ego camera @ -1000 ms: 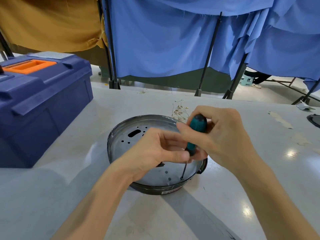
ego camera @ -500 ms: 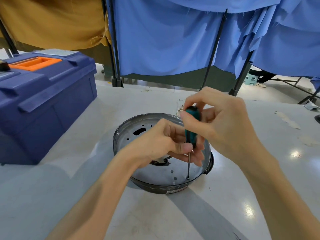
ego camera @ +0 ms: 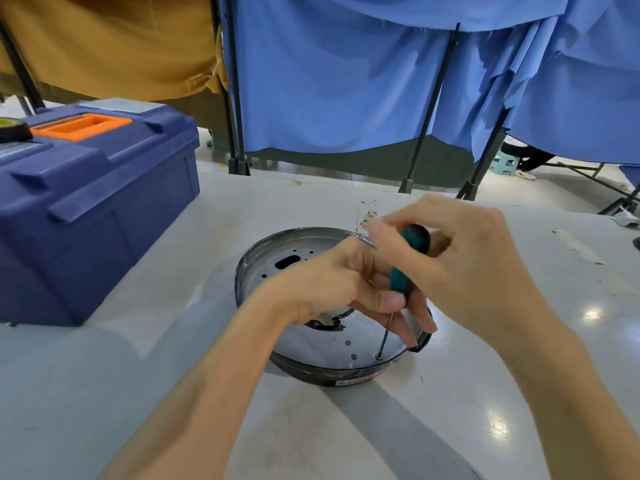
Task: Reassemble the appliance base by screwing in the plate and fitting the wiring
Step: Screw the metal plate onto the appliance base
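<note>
The left hand (ego camera: pixel 332 289) and right hand (ego camera: pixel 474 268) meet, fingers (ego camera: pixel 389 301) curled.

The right grip (ego camera: pixel 467 265) has rolled its fingers round the screwdriver (ego camera: pixel 401 280), baring its dark cap; the shaft now leans

A dark-blue plastic toolbox (ego camera: pixel 97 202) with an orange handle (ego camera: pixel 83 126) sits closed at the left of a pale grey desk (ego camera: pixel 346 427). Behind the desk, blue curtains (ego camera: pixel 329 81) and a mustard curtain (ego camera: pixel 104 46) hang on black stands (ego camera: pixel 429 109); a small green stool (ego camera: pixel 504 164) stands on the floor at far right.
</note>
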